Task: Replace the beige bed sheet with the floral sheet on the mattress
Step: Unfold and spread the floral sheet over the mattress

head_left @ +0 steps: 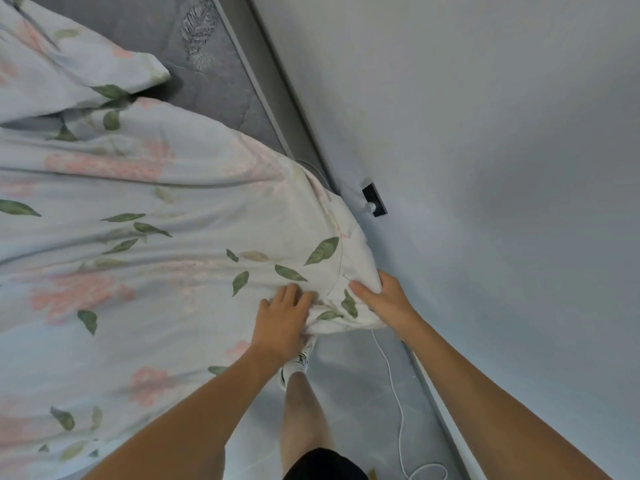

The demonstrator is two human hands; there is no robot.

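The floral sheet (145, 216), pale with pink flowers and green leaves, lies rumpled over most of the mattress. Bare grey mattress (214, 81) shows at the far end beside the wall. A loose fold of the sheet (69, 64) is heaped at the top left. My left hand (282, 323) lies flat on the sheet at the near corner, its fingers spread. My right hand (384, 299) grips that corner from the wall side, thumb on top and fingers wrapped under the cloth. No beige sheet is in view.
A pale wall (485, 133) runs close along the bed's right side, with a black socket and white plug (374, 202). A white cable (398, 410) trails down over the tiled floor. My leg and white shoe (298, 368) stand at the bed's corner.
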